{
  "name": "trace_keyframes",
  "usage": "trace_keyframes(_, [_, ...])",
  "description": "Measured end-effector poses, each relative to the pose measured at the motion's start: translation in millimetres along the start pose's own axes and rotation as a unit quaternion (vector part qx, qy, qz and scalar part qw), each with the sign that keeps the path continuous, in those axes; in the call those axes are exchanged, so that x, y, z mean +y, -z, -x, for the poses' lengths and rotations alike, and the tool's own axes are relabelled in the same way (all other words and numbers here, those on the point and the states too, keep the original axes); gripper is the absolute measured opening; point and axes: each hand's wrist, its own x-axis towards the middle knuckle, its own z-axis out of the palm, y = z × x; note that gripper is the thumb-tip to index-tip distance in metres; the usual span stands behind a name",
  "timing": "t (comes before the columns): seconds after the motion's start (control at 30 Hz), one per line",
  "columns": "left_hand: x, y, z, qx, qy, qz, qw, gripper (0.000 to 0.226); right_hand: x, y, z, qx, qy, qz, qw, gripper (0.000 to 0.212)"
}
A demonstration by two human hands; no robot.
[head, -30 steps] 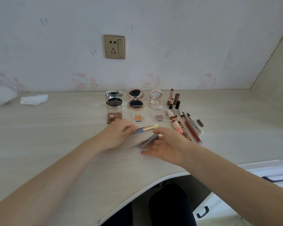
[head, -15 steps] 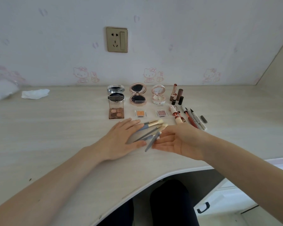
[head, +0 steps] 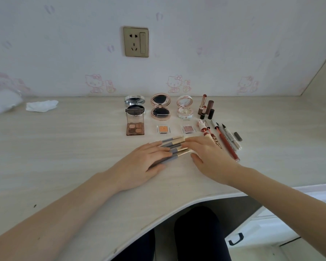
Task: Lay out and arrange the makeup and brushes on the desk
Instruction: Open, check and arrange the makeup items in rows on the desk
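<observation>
Both flat, open palms, left hand [head: 145, 162] and right hand [head: 211, 157], press slim grey-and-gold brushes [head: 174, 148] against the pale woodgrain desk [head: 64, 157]; bristles hidden.

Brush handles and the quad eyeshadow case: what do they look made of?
The grey-blue makeup brush handles look like matte painted wood or plastic, with shiny gold ferrules that glint, probably metal. The square four-pan eyeshadow palette seems clear glossy plastic: its raised lid is see-through.
</observation>
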Motion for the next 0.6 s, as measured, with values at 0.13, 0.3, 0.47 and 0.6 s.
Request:
trace_keyframes(0.13, [-2.9, 2.5, 1.0, 0.034, -0.004, -0.006, 0.999, 0.042, 13.0, -16.5, 1.7, 0.027, 0.053, 0.052, 0.997, 0.04])
trace_keyframes(0.3, [-6.7, 8.0, 3.9, 0.039, 0.023, -0.009, 0.999, 0.041, 14.5, -19.5, -2.0, 0.068, 0.076, 0.028, 0.994, 0.027])
trace_keyframes(0.47, [-8.5, 8.9, -0.4, 0.007, 0.036, -0.008, 0.999, 0.042, 12.8, -19.7, -14.6, 0.055, 0.07, 0.02, 0.996, 0.034])
trace_keyframes(0.6, [-9.7, 10.1, -4.1, 0.004, 0.03, -0.023, 0.999, 0.041, 10.4, -21.2, -21.2, -0.009, 0.024, 0.037, 0.999, 0.06])
